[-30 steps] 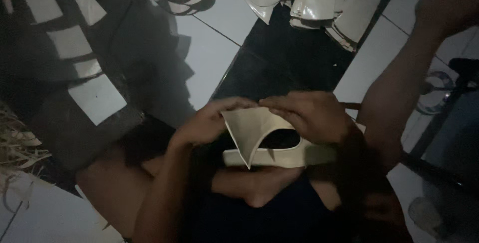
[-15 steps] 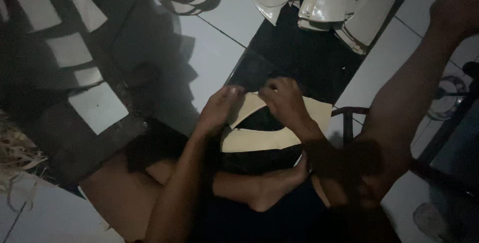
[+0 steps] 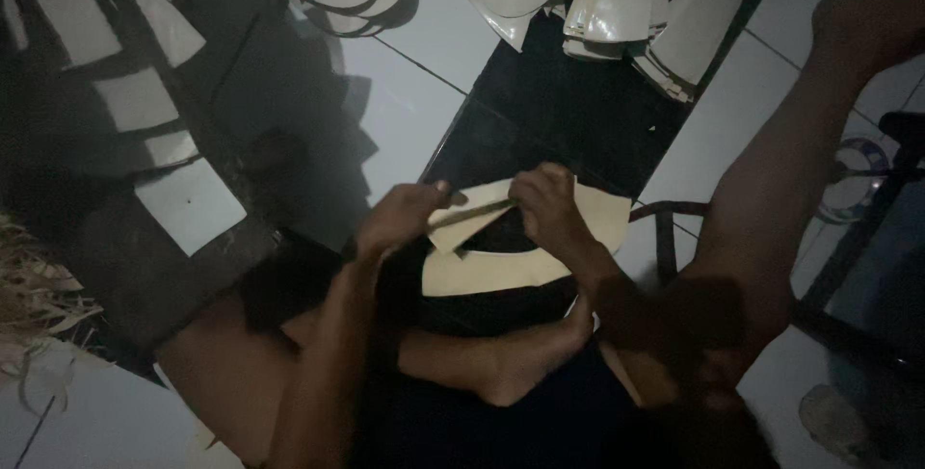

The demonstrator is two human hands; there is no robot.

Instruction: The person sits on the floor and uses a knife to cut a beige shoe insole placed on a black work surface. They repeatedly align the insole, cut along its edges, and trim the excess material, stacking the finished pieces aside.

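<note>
A cream, curved cut piece of stiff sheet (image 3: 501, 262) lies over a dark mat (image 3: 568, 122) on the tiled floor in front of me. My left hand (image 3: 405, 219) pinches its folded upper flap from the left. My right hand (image 3: 544, 204) presses and grips the same flap from the right. Both hands meet at the fold. My crossed legs and a bare foot (image 3: 520, 363) sit just below the piece.
Several stacks of similar cream cut pieces (image 3: 617, 2) lie along the top. More pale pieces (image 3: 188, 204) rest on the dark surface at the left. Dry straw (image 3: 29, 296) lies at the far left. My right leg (image 3: 800, 170) stretches out to the right.
The sheet piece has come down from near my face to the dark mat. Both hands moved forward with it and now press its fold flatter.
</note>
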